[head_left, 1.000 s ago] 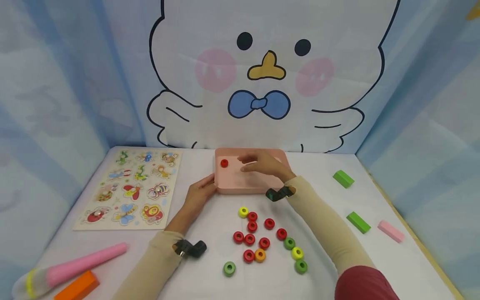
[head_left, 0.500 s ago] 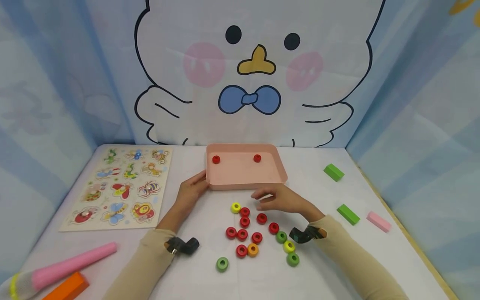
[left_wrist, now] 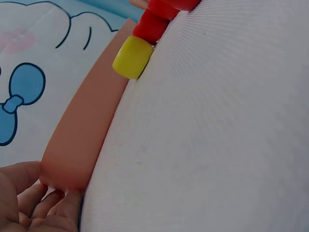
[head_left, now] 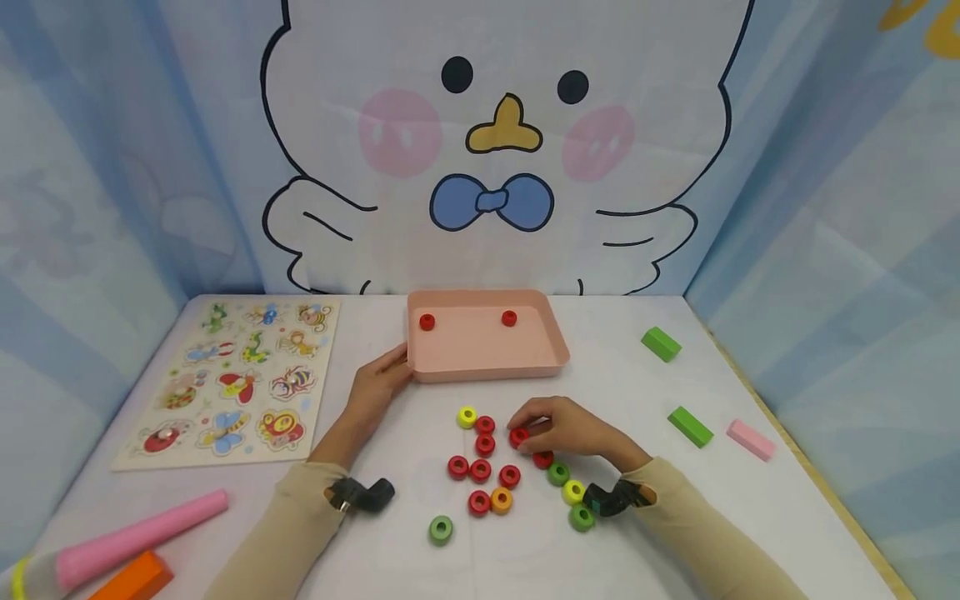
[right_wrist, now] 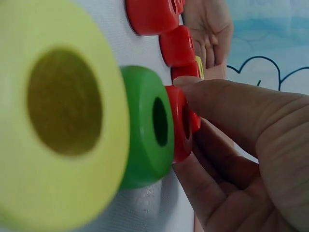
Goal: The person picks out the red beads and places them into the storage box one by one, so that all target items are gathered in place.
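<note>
My left hand holds the left end of a shallow pink tray, thumb at the rim and fingers curled against its wall. Inside the tray, seen in the head view, lie two red beads, one to the left and one to the right. In front of the tray, my right hand pinches a red bead between thumb and fingers. Another red bead and a green bead stand close by the thumb in the right wrist view.
Several red beads, an orange bead, yellow beads and green beads lie about the table. A picture board is at left, with a pink stick and orange block. Green blocks and a pink block lie right.
The right hand has drawn back from over the tray, leaving a second red bead there, and has come down on another red bead on the table. The left hand stays at the tray.
</note>
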`<state>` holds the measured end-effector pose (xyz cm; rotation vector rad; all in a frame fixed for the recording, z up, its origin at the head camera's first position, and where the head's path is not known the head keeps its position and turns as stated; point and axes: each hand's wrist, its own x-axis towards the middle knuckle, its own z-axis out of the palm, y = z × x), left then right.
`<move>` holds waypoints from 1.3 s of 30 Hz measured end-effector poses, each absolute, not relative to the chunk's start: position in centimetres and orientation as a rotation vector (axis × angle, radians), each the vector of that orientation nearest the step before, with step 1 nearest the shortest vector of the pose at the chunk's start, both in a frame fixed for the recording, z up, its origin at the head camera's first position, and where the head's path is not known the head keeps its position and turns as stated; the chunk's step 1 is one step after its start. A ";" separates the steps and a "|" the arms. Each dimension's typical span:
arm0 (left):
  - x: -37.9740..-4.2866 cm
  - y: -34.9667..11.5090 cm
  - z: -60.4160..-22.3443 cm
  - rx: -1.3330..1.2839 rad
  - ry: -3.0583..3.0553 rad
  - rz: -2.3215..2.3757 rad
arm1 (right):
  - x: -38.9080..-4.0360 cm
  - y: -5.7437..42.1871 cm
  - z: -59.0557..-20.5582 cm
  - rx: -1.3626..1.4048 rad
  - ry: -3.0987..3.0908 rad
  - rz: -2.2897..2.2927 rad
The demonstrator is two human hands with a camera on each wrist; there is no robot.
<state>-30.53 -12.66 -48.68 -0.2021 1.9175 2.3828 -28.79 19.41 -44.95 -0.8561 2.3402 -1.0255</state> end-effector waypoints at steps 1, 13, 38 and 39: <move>-30.5 -12.7 -48.8 -0.204 1.916 2.384 | -28.8 19.4 -45.0 -0.862 2.348 -1.014; -30.6 -13.2 -49.3 -0.188 1.865 2.442 | -32.0 17.9 -42.3 -0.929 2.396 -1.003; -30.7 -12.8 -49.4 -0.133 1.892 2.465 | -46.0 9.0 -40.5 -0.602 2.549 -0.853; -30.7 -12.8 -49.4 -0.140 1.894 2.467 | -46.2 8.8 -40.8 -0.570 2.544 -0.858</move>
